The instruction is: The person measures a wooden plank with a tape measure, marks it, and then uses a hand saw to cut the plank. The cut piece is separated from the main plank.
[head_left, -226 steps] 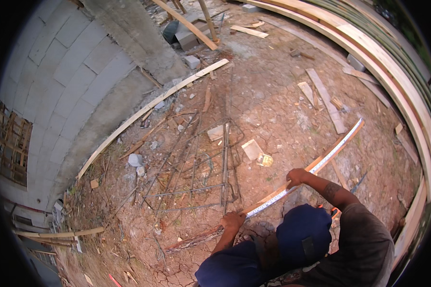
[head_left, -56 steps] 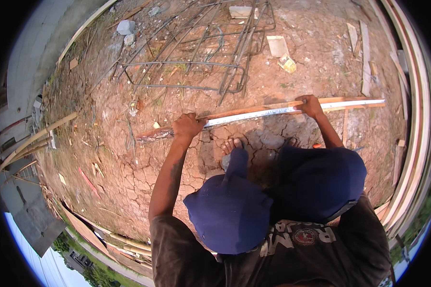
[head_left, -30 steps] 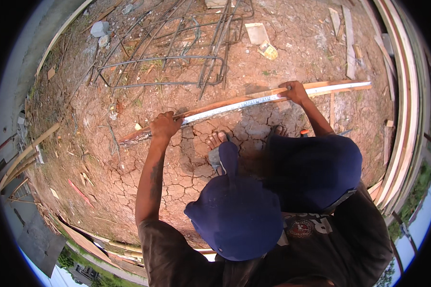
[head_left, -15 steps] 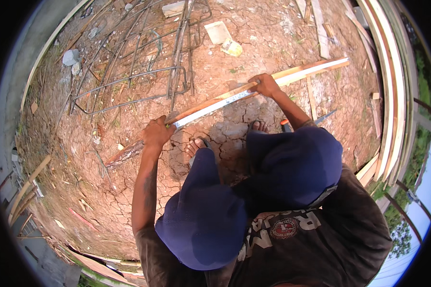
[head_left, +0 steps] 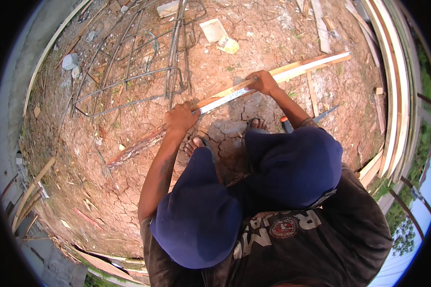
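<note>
A long wooden board (head_left: 292, 71) lies slantwise across the ground in front of my feet, its left end rough and dark. Along its near side, between my hands, runs a pale strip (head_left: 225, 99) with dark marks; I cannot tell whether it is a measuring tape or a ruler. My left hand (head_left: 182, 117) is closed over the board at the strip's left visible end. Farther right, my right hand (head_left: 262, 82) grips the board, with its fingers over the far edge. The palms and part of the fingertips are hidden.
A handsaw (head_left: 325, 114) with an orange and black handle lies by my right knee. Beyond the board, at left, stands a rebar cage (head_left: 129, 86). Long planks (head_left: 392, 86) are stacked along the right. Scrap wood (head_left: 321, 28) and stones (head_left: 70, 61) litter the cracked soil.
My left hand has slid right along the board, closer to my right hand, uncovering the board's dark left part. My right hand has barely shifted.
</note>
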